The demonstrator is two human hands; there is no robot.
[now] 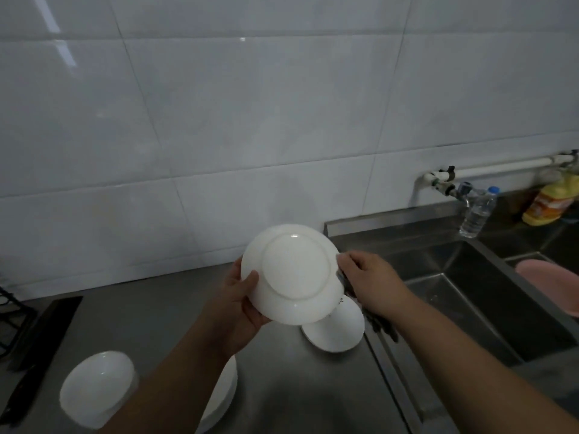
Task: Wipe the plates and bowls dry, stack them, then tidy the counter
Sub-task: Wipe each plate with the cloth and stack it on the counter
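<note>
Two hands are holding a plate (294, 274) up over the counter (297, 386), just left of the sink (454, 302), its underside facing the camera. The left hand (241, 302) is gripping the lower left rim, thumb curled over it. The right hand (366, 280) is pinching a dark cloth (382, 327) against the right rim. A second plate (338, 330) is lying beside the sink, and a bowl (97, 386) is sitting well left of it.
</note>
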